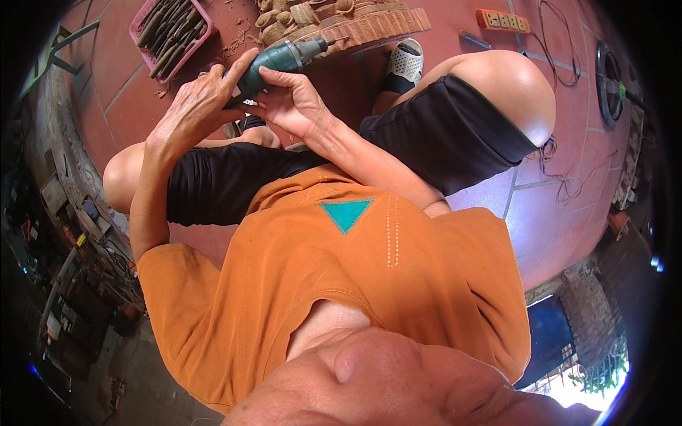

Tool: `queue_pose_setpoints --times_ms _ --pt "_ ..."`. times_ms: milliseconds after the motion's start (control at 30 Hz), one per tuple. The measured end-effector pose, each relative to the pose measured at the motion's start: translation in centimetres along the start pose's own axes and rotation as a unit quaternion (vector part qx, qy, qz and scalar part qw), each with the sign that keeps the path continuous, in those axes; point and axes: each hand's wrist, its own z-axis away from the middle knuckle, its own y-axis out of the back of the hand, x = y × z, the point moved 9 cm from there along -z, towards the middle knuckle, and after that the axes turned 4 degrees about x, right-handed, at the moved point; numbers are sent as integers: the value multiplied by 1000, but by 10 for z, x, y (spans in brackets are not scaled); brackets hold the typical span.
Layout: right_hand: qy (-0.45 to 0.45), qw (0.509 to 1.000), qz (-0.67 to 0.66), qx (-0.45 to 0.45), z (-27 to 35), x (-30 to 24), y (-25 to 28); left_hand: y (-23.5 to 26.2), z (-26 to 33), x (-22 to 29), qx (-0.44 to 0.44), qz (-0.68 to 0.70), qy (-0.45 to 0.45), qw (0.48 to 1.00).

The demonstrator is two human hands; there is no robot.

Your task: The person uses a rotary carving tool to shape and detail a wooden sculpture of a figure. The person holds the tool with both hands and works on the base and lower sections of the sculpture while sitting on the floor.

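A green cordless-looking drill [283, 57] with a grey chuck lies level between my hands, its thin bit pointing right toward a carved wooden piece [355, 32]. My left hand [192, 106] is closed around the rear and handle of the drill, with the index finger stretched along its back end. My right hand [298, 103] holds the drill from the near side, thumb against the body and fingers bent below it. The lower handle is partly hidden by my fingers. The bit's tip is close to the wood; whether it touches, I cannot tell.
A pink plastic basket [135, 32] full of dark carving tools stands at the far left, beside wood shavings [238, 39]. An orange power strip [502, 21] with a cable lies far right. A black-rimmed round thing [609, 85] stands at the right edge. Red tiles cover the floor.
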Motion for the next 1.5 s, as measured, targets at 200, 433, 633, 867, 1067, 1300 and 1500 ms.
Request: queue_pose_setpoints --times_ms 200,433,633,867,1067,1300,1500 --pt "2 1000 -6 6 3 1 -1 -2 0 0 -3 2 -1 1000" --pt "8 1000 -9 10 4 1 3 -4 0 -1 0 16 -3 1000" --pt "11 1000 -12 10 6 1 2 -4 -1 1 -19 7 -6 1000" --pt "13 1000 -13 7 6 2 2 -6 -1 -1 -1 16 -12 1000" --pt "14 1000 -15 9 8 3 2 -6 -1 -1 -4 16 -15 1000" --pt "7 1000 -16 10 5 2 2 -6 0 -2 1 19 -14 1000" --pt "2 1000 -20 18 10 5 0 -1 3 4 -15 12 -8 1000"
